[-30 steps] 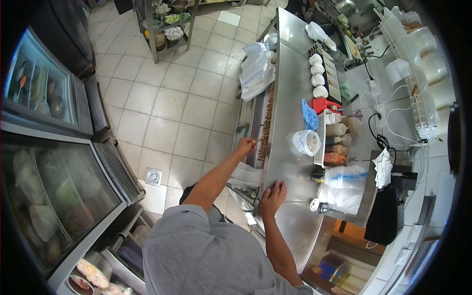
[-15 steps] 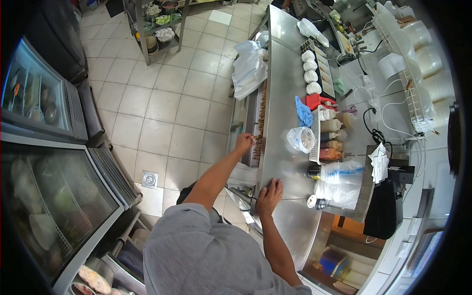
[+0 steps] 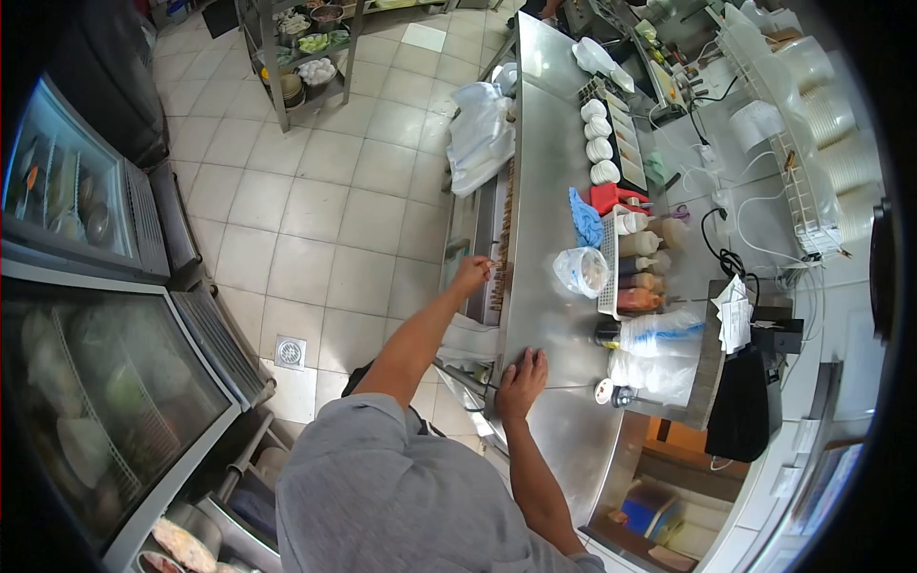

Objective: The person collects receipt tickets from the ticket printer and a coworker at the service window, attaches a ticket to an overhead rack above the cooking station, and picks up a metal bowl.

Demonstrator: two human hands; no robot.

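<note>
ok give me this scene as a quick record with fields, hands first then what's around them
left hand: closed in, beside a row of thin brown pieces; whether it grips one is unclear
right hand: resting palm down on the steel counter
near basket: white basket, squeeze bottles beside it
other counter items: blue cloth, clear plastic bag, white lidded container unclear
floor: pale tiles, round drain
</note>
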